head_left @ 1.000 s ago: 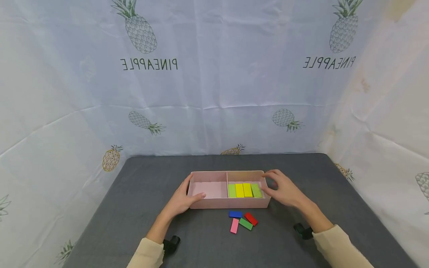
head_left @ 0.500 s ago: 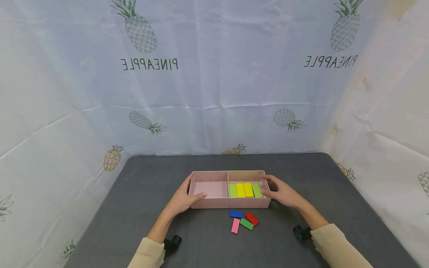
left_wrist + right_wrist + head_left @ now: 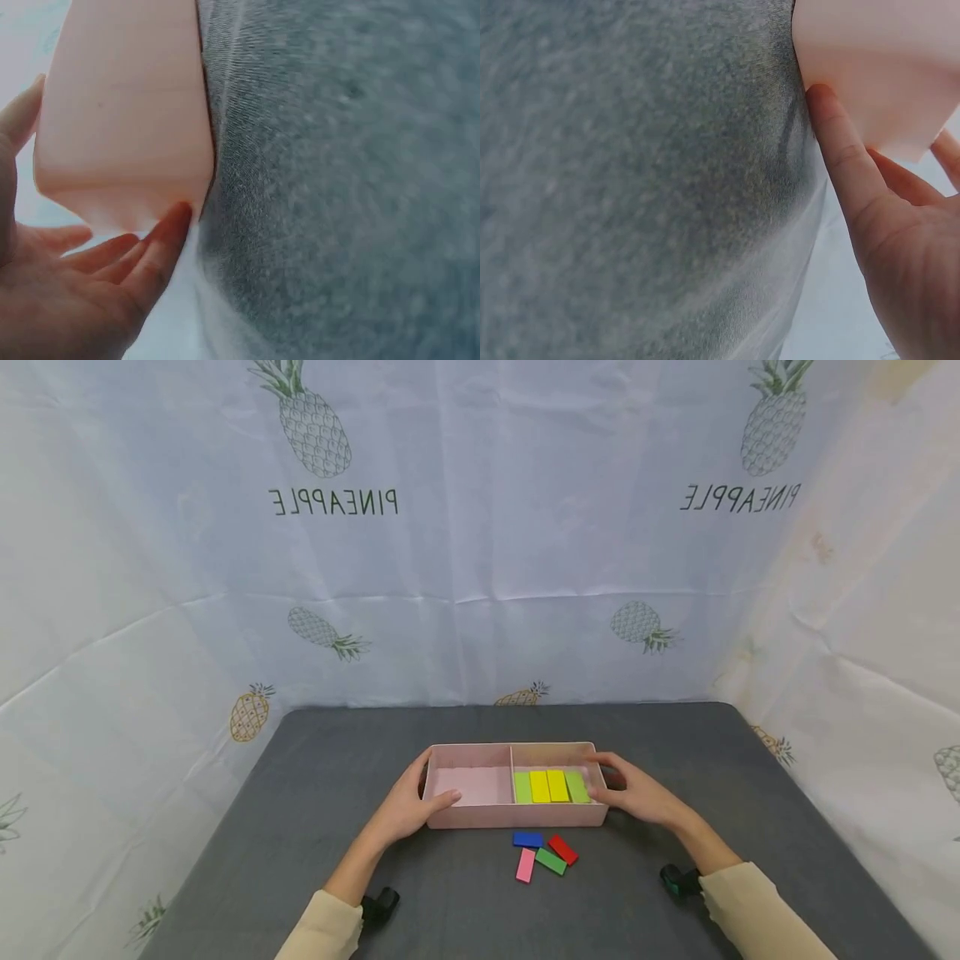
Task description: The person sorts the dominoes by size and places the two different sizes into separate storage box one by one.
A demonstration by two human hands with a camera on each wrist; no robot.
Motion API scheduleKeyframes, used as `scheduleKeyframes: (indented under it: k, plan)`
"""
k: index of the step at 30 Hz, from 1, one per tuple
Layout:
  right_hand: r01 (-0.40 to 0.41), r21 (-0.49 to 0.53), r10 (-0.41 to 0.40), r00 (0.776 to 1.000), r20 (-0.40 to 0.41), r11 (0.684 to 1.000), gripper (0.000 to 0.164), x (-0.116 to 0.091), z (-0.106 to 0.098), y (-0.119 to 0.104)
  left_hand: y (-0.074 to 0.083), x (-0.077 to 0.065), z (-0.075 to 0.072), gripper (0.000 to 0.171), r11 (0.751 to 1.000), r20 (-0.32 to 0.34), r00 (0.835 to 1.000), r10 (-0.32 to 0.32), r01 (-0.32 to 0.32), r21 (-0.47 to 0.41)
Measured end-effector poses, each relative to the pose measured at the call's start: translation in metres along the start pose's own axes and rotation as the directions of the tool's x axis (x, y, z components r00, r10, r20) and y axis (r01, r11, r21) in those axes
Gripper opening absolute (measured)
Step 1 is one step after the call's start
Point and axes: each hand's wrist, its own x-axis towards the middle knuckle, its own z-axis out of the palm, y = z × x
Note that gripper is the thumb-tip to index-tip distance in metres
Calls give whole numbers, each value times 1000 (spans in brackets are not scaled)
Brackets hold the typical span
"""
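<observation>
A pink two-compartment box (image 3: 517, 816) sits on the table between both hands. My left hand (image 3: 405, 806) grips its left end, thumb over the front rim; the left wrist view has its fingertips against the end wall (image 3: 127, 195). At the other end my right hand (image 3: 637, 789) grips the box, thumb by the rim, and in the right wrist view a fingertip touches the wall low down. Inside the right compartment lie two yellow blocks (image 3: 548, 787) between two light-green blocks (image 3: 577, 787). The left compartment shows only its bare floor.
Loose blocks lie just in front of the box: blue (image 3: 528, 840), red (image 3: 562, 850), green (image 3: 551, 862) and pink (image 3: 525, 866). The dark grey tabletop (image 3: 360, 735) extends around them, and a pale pineapple-print cloth (image 3: 480, 543) hangs behind and at both sides.
My right hand has lowered from above the right rim to hold that end of the box. The box has shifted very slightly to the right. My left hand keeps its hold.
</observation>
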Motion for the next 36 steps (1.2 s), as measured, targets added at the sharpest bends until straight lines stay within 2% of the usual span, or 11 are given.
scheduleKeyframes:
  k: [4,7,9,12,14,16,19,22,29,33,36]
  plan:
    - [-10,8,10,1000,-1,1000,69,-4,0,-1,10,-6,0,88,994,-89,993,80,-73,85]
    - [-13,17,13,1000,-5,1000,70,-4,0,-2,22,-10,0,72,969,-173,964,202,-171,179]
    - [-16,25,16,1000,-4,1000,70,-4,2,-2,31,-13,0,59,938,-219,928,303,-250,241]
    - [-17,31,17,1000,0,999,70,-5,3,0,42,-17,1,42,873,-256,850,459,-378,309]
    - [-17,43,17,1000,5,999,70,-5,3,1,49,-18,5,34,823,-258,797,546,-452,344]
    - [-18,46,18,1000,6,999,69,-6,2,2,55,-19,10,31,777,-235,754,613,-523,351]
    - [-23,52,22,1000,3,998,69,-6,1,3,62,-21,20,29,720,-162,718,677,-601,346]
    - [-19,43,19,1000,2,999,69,-5,0,4,67,-24,31,27,695,-53,719,693,-647,314]
    - [1,36,-2,1000,8,999,68,-3,-1,2,71,-32,55,26,694,243,764,598,-645,320]
    - [-7,45,7,1000,5,999,68,-3,-1,2,70,-34,65,28,672,341,754,561,-655,344]
    - [-9,48,9,1000,3,999,67,-4,-1,1,69,-34,72,27,629,392,734,555,-678,380]
